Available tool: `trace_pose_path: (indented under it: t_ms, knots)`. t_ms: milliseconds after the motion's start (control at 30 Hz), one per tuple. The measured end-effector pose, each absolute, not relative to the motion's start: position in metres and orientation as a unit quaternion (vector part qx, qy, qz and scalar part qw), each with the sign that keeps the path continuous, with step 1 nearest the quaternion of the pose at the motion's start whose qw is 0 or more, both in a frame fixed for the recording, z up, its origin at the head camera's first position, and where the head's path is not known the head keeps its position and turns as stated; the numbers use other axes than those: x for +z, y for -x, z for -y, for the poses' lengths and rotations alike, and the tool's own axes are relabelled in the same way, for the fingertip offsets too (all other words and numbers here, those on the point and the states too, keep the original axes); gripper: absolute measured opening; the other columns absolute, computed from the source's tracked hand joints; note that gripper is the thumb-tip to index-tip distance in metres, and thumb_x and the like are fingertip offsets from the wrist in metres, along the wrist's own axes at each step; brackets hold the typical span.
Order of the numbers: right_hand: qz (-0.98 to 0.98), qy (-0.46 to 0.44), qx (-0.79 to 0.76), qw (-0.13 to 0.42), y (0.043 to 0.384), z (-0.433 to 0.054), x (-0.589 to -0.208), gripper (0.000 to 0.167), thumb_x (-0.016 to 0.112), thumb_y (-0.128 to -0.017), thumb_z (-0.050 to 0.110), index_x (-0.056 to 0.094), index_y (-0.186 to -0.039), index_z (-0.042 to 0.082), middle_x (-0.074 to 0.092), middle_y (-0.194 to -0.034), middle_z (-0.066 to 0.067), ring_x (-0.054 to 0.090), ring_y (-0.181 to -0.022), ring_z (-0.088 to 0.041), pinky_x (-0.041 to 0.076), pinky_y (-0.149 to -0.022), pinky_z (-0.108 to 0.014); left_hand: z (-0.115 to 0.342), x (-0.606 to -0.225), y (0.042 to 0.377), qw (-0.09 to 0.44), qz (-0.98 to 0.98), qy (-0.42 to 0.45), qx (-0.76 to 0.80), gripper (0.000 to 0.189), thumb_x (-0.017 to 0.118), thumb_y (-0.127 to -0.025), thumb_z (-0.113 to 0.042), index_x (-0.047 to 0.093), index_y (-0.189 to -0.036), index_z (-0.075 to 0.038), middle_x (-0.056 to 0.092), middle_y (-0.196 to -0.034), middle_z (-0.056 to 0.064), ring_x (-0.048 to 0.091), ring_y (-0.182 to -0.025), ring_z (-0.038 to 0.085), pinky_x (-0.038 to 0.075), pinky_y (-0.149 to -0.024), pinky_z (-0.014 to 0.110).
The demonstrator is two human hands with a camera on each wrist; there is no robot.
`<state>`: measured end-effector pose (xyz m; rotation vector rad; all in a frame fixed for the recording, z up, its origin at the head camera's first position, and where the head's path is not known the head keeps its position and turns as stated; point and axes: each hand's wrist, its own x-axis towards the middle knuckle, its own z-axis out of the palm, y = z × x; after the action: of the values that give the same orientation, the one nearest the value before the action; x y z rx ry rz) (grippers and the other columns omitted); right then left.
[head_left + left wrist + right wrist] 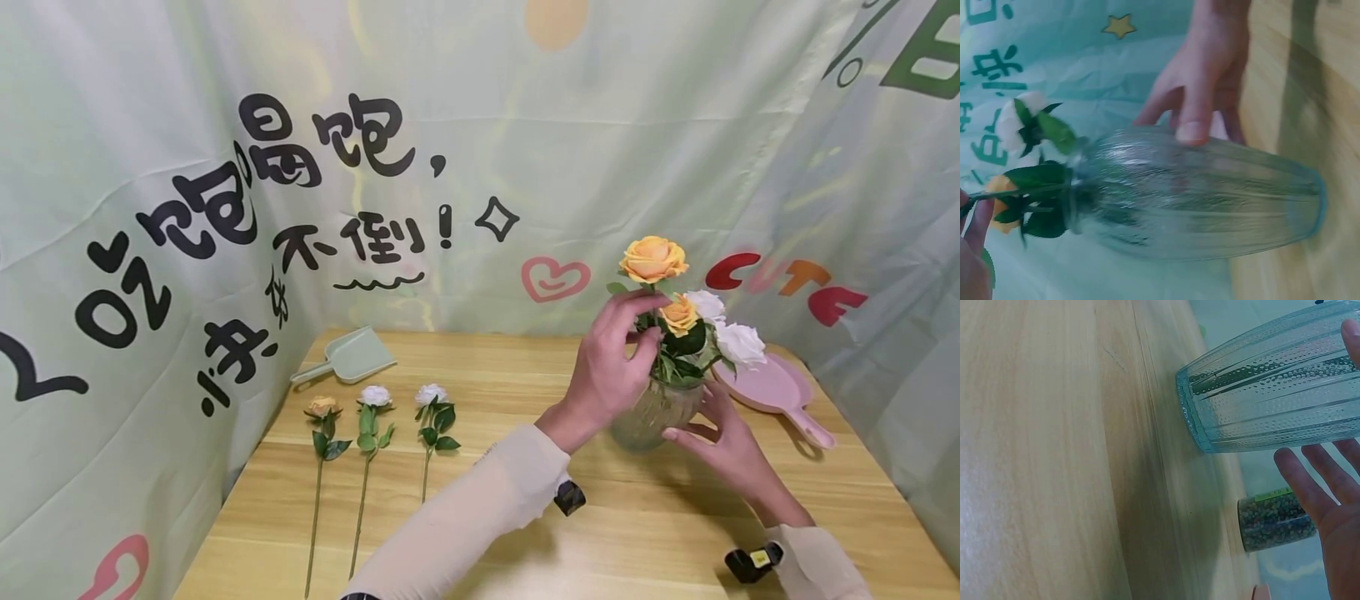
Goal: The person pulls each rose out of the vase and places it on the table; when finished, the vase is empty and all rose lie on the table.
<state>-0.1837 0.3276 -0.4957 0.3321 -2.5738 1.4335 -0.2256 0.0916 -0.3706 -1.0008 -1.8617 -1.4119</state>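
Well left of my grip lay three flowers (376, 397). My left hand (606, 360) pinched the tall orange rose (654, 260) by its stem (1044, 190), just above the vase (651, 417); crowded leaves (688, 343) might snag it. My right hand (726, 446) loosely cradled the vase's side, so a hard push could tip it.

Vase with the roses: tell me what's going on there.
A person's left hand pinches the stem of a tall orange rose at the mouth of the vase, while the right hand holds its side. Another orange rose and two white roses stand in it. Three more roses lie on the table, to the left.
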Motion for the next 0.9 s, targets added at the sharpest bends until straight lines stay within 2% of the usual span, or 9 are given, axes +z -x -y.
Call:
trace_pose_path:
  t_ms: [200,233,267,500,700,900]
  knots:
    - [0.872,-0.099,0.471,0.086,0.186,-0.329,-0.497,0.114,0.084,-0.097,0.01,0.005,-0.177,0.028,0.027,-0.174,-0.031,0.041,-0.131,0.017,0.05,-0.09,0.0,-0.078,-0.352,0.233,0.3,0.671,0.368,-0.569,0.03,0.067,-0.104,0.004,0.064,-0.134,0.002,0.066,-0.139,0.019,0.072,-0.119,0.029,0.06,-0.091,0.009]
    - [0.872,-0.1,0.472,0.088,0.186,-0.329,-0.497,0.114,0.084,-0.096,0.01,0.005,-0.177,0.028,0.027,-0.173,-0.032,0.036,-0.125,0.024,0.05,-0.089,0.0,-0.075,-0.349,0.234,0.299,0.666,0.364,-0.578,0.03,0.066,-0.104,0.004,0.064,-0.134,0.002,0.066,-0.139,0.019,0.072,-0.119,0.03,0.061,-0.09,0.01]
    - [0.872,-0.099,0.472,0.087,0.186,-0.329,-0.497,0.115,0.085,-0.096,0.01,0.005,-0.177,0.028,0.027,-0.173,-0.032,0.036,-0.125,0.024,0.05,-0.089,0.0,-0.073,-0.345,0.235,0.297,0.661,0.361,-0.587,0.03,0.066,-0.104,0.004,0.065,-0.134,0.002,0.067,-0.138,0.019,0.072,-0.117,0.03,0.062,-0.089,0.011]
    - [0.87,-0.099,0.476,0.084,0.186,-0.329,-0.499,0.115,0.085,-0.096,0.009,0.005,-0.177,0.029,0.029,-0.172,-0.034,0.037,-0.124,0.025,0.051,-0.089,-0.001,-0.047,-0.314,0.241,0.254,0.619,0.354,-0.653,0.034,0.065,-0.102,0.009,0.064,-0.136,0.004,0.068,-0.135,0.022,0.077,-0.096,0.033,0.07,-0.083,0.026]
    - [0.868,-0.102,0.477,0.087,0.186,-0.329,-0.499,0.113,0.084,-0.096,0.008,0.007,-0.177,0.026,0.03,-0.171,-0.033,0.037,-0.125,0.025,0.052,-0.089,-0.001,-0.015,-0.308,0.241,0.19,0.637,0.316,-0.677,0.034,0.065,-0.102,0.007,0.066,-0.135,-0.001,0.071,-0.131,0.017,0.076,-0.091,0.03,0.071,-0.08,0.033]
    - [0.87,-0.102,0.474,0.091,0.186,-0.328,-0.498,0.113,0.085,-0.096,0.008,0.008,-0.177,0.027,0.028,-0.173,-0.031,0.036,-0.126,0.025,0.051,-0.089,0.0,0.018,-0.332,0.244,0.106,0.734,0.27,-0.614,0.031,0.066,-0.103,0.001,0.069,-0.133,-0.008,0.073,-0.129,0.008,0.075,-0.091,0.023,0.07,-0.075,0.031]
